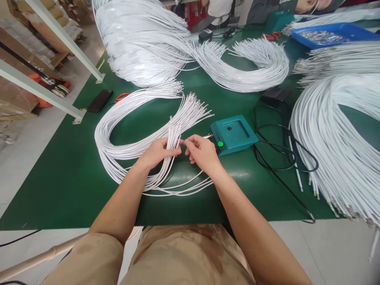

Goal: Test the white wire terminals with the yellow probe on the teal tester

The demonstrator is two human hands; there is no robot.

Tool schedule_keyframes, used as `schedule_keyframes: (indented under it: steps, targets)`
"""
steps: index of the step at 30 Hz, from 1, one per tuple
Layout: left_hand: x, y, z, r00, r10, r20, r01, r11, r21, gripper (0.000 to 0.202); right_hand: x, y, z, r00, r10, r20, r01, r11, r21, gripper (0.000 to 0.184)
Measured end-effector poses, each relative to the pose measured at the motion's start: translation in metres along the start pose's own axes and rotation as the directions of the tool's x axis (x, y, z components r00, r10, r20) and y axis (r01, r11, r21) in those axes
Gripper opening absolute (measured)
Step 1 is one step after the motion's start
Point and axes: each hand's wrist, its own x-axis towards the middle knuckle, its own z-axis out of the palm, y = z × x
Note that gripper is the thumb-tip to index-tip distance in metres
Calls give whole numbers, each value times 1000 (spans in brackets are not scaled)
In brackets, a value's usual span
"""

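My left hand (157,152) is closed around a small bunch of white cables (173,136), whose tips stick up past the thumb. Close beside it, my right hand (201,152) is pinched, fingertips meeting those of the left. What the right fingers hold is too small to make out. Several loose cables run under the right wrist. Just beyond that hand stands a teal box (236,132) with a lit green button (220,144) and a thin metal tip pointing at my fingers. A curved bundle of white cables (103,138) lies behind and left of my hands.
A large heap of white cables (142,39) stands at the back left, with another bundle (252,75) beside it. More cables (338,130) fill the right side. A black cord (279,174) loops near the box. A phone (100,100) and a blue tray (356,33) rest on the green table (71,174).
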Motion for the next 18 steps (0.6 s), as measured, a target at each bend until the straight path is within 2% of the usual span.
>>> schedule_keyframes:
  steps: [2, 7, 14, 18]
  targets:
    - [1, 0, 2, 1000, 7, 4, -7, 1000, 18, 37, 8, 7, 1, 999, 23, -36, -16, 982, 188, 20]
    - [-1, 4, 8, 1000, -12, 28, 11, 1000, 28, 38, 11, 19, 14, 997, -43, -71, 68, 912, 404, 26]
    - [-3, 5, 13, 1000, 3, -10, -2, 990, 140, 36, 4, 21, 18, 995, 8, -100, 42, 874, 485, 31]
    - [-1, 2, 14, 999, 30, -34, -28, 998, 50, 34, 2, 22, 21, 992, 4, -125, 66, 831, 552, 26]
